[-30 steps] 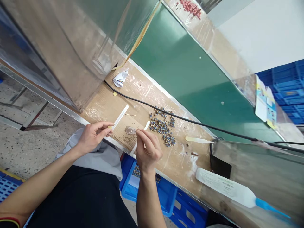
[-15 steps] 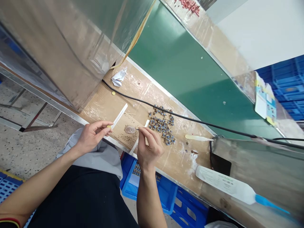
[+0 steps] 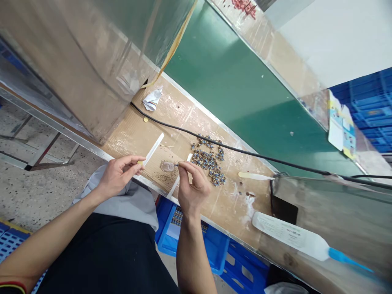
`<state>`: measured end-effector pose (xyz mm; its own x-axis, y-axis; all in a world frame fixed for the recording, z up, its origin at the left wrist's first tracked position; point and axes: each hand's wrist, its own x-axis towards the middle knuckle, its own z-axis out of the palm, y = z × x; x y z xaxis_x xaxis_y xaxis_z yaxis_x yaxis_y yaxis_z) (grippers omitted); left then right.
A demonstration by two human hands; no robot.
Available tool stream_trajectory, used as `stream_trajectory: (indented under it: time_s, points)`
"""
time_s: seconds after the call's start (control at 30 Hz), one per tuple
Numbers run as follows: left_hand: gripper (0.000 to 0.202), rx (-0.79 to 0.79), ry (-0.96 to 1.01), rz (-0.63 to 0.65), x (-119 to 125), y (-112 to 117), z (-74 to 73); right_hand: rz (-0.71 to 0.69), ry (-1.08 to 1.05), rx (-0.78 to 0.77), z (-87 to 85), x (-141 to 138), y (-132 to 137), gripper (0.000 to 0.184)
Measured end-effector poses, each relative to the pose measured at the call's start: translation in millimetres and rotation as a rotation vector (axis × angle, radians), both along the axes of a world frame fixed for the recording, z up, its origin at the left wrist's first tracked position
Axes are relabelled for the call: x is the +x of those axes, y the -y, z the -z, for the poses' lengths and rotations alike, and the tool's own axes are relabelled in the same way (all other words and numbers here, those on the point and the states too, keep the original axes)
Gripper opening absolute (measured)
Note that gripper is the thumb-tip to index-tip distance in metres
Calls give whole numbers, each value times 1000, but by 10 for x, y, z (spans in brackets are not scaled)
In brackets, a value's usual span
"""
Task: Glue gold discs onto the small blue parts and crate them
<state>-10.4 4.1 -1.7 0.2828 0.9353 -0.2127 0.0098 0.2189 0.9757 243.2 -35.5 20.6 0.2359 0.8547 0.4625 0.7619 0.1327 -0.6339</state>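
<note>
My left hand (image 3: 118, 173) is near the table's front edge, thumb and forefinger pinching a small yellow piece (image 3: 140, 163). In my right hand (image 3: 193, 185) the fingertips are pressed together on a thin dark piece (image 3: 176, 165), too small to name. Its tip points at a small clear plastic cup (image 3: 167, 166), close to the cup's right side. Around the cup, many tiny brown bits (image 3: 165, 177) are scattered on the board. To the right of my right hand lies a pile of small blue and brass-coloured parts (image 3: 208, 159).
A black cable (image 3: 245, 153) crosses the tabletop. White strips (image 3: 154, 148) flank the tiny bits. At the right are a pale plastic tool (image 3: 255, 176) and a white bottle (image 3: 290, 237) with a blue nozzle. Crumpled paper (image 3: 152, 99) lies behind; a blue crate (image 3: 214, 261) stands below the edge.
My right hand has shifted very slightly, and the thin dark piece stays beside the clear cup. My left hand holds its place with the yellow piece.
</note>
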Motion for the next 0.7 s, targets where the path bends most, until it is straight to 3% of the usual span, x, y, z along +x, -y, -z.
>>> stream_trajectory:
  time_s: [0.47, 0.7]
  points:
    - [29, -11, 22, 1, -2, 9, -4, 45, -20, 2, 0, 26, 15, 11]
    - [30, -10, 10, -10, 12, 23, -3, -32, 9, -21, 13, 74, 80, 13]
